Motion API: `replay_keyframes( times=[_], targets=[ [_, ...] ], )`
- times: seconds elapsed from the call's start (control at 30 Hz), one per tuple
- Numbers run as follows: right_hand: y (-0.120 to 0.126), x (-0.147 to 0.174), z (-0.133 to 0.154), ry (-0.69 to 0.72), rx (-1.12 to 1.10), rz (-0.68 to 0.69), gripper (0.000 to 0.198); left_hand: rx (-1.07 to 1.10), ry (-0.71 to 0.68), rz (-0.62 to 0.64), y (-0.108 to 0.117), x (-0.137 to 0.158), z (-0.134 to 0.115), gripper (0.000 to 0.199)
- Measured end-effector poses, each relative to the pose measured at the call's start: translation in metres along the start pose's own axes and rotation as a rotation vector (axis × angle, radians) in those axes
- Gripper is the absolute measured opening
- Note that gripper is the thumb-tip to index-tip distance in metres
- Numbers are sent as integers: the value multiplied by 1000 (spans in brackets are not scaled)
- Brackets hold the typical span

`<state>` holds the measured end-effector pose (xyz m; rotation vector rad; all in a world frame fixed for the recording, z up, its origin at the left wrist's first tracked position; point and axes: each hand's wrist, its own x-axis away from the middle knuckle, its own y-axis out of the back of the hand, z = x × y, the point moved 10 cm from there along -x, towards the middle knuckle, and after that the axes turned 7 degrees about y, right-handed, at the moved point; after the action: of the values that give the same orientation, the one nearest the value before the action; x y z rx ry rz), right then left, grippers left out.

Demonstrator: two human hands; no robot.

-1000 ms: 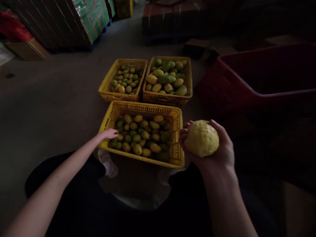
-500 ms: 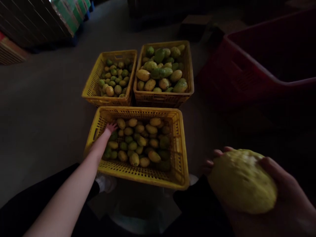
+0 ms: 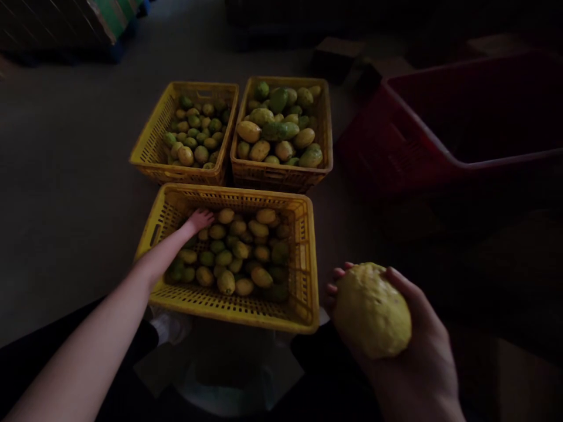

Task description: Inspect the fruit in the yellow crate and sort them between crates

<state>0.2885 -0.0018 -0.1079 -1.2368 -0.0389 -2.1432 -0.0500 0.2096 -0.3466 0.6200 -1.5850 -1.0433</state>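
Note:
In my right hand (image 3: pixel 422 346) sits a large yellow-green fruit (image 3: pixel 373 310) with a lumpy skin, the fingers and thumb wrapped round its sides. My left hand (image 3: pixel 202 218) reaches into the near yellow crate (image 3: pixel 233 317), at its far left. Its fingers curl over a fruit that they hide from view; how firm the hold is cannot be made out. Around that hand lie several smaller oval fruits, yellow and green, such as a yellow one (image 3: pixel 226 215) just to its right.
Two more yellow crates stand behind: the left crate (image 3: pixel 149 138) with small round fruits, the right crate (image 3: pixel 328 126) heaped with larger ones. A big red bin (image 3: pixel 387 140) is on the right. Cardboard boxes (image 3: pixel 341 50) and stacked pallet goods (image 3: pixel 57 29) lie farther back.
My left hand has closed over the fruit beside it in the near crate. My right hand has moved left with the lumpy fruit. The view has shifted slightly.

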Motion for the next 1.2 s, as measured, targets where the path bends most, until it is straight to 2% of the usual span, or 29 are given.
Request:
replay_keyframes(
  times=[0.13, 0.27, 0.37, 0.47, 0.53, 0.63, 0.7, 0.77, 0.83, 0.9, 0.97, 1.03, 1.1, 1.2],
  targets=[
    [-11, 1, -7, -15, 5, 153, 28, 75, -3, -16, 1, -9, -6, 46],
    [-33, 17, -18, -72, 8, 249, 32, 136, 39, -29, 13, -8, -6, 36],
    [-52, 29, -22, -76, 2, 307, 30, 206, 55, -42, 27, 8, -8, 34],
    [-63, 34, -28, -67, -8, 341, 29, 287, 49, -91, 47, 39, -12, 47],
    [-67, 33, -28, -23, -63, 344, 29, 489, 73, -174, 70, 66, -9, 58],
    [-73, 32, -27, 19, -203, 349, 28, 1106, 104, -306, 110, 114, 3, 69],
    [-75, 31, -28, 17, -296, 313, 23, 1464, 87, -292, 132, 146, 1, 64],
    [-79, 33, -30, 27, -342, 293, 19, 1704, 130, -249, 150, 179, -4, 53],
    [-91, 40, -32, 55, -334, 354, 20, 1853, 163, -251, 168, 210, -12, 48],
    [-106, 49, -38, 69, -304, 444, 22, 1958, 73, -251, 187, 236, -28, 49],
    [-115, 56, -50, 50, -290, 460, 20, 2055, -25, -239, 200, 254, -41, 49],
    [-118, 58, -64, 14, -286, 409, 18, 2145, -46, -243, 202, 266, -44, 46],
    [-120, 58, -73, -9, -266, 373, 16, 2205, -8, -251, 197, 271, -42, 44],
    [-130, 60, -83, -48, -133, 455, 20, 2221, 26, -246, 188, 269, -40, 46]
  ],
)
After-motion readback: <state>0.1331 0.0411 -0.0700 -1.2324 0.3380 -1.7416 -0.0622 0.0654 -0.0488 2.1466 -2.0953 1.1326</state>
